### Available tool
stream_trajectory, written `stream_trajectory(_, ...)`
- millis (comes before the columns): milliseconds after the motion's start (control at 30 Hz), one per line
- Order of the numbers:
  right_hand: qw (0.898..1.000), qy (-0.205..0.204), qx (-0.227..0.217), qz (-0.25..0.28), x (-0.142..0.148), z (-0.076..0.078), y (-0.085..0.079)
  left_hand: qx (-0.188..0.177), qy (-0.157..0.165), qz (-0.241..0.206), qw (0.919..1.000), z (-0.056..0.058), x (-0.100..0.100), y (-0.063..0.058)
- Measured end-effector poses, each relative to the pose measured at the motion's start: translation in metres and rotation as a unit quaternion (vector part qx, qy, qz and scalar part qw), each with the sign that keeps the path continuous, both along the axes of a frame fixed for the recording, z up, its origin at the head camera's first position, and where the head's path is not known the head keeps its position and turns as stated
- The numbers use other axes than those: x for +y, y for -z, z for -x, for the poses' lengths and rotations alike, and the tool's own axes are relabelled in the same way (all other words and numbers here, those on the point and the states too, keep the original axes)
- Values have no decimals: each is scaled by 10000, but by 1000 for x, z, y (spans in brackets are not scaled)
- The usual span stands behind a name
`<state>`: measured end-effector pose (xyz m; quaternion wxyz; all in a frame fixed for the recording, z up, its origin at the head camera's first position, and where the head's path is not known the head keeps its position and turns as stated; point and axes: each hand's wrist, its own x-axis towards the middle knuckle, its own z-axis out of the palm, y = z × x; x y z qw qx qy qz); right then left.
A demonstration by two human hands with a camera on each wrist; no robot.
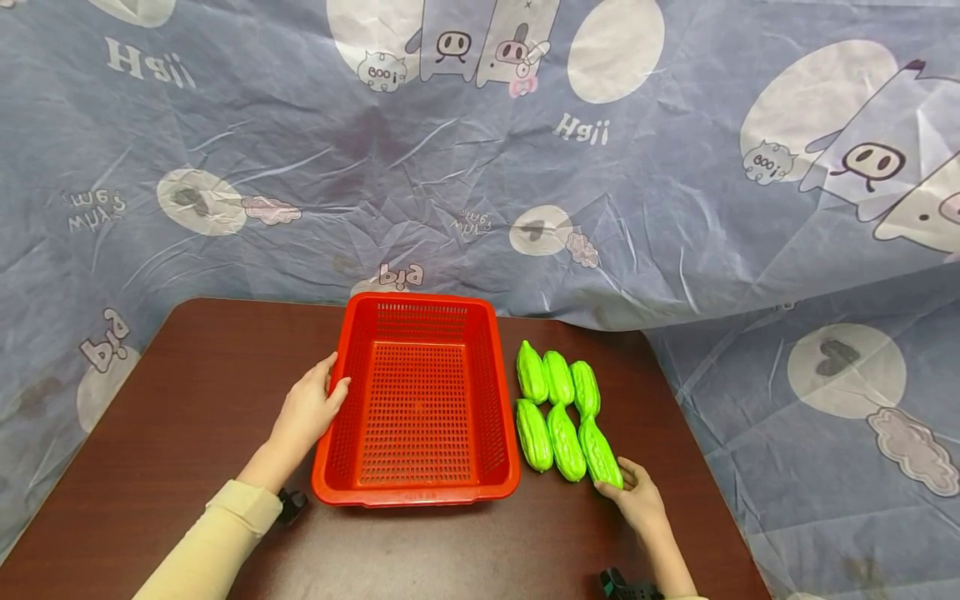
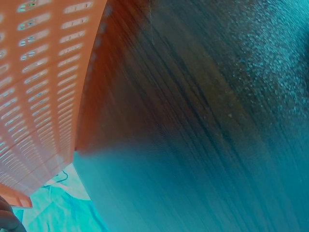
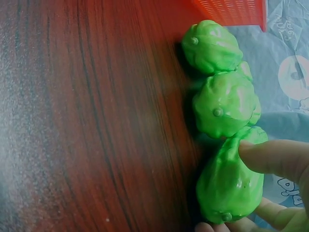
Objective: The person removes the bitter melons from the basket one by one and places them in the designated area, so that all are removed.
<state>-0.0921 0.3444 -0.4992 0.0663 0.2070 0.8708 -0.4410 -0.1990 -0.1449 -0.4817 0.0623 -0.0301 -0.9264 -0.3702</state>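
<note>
A red plastic basket with slotted walls stands mid-table, its inside bare. My left hand holds its left rim, thumb over the edge. In the left wrist view the basket's outer wall fills the upper left, and a bit of finger shows at the lower corner. Right of the basket, several green bitter melons lie in two rows. My right hand grips the bitter melon at the near right, thumb on one side and fingers on the other. Its stem end faces the right wrist camera.
Two other bitter melons lie beside the gripped one, with the back row close behind. The dark brown table ends at a grey-blue printed cloth hanging behind and at the right.
</note>
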Motion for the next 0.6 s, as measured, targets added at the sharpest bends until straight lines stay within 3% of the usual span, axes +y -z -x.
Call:
stream_trajectory(367, 10000, 28, 69, 14, -2, 1, -8, 44, 9, 41, 10000, 1, 0, 1)
stream_trajectory(600, 9991, 26, 233, -366, -5, 6, -22, 162, 49, 84, 9998, 0, 0, -1)
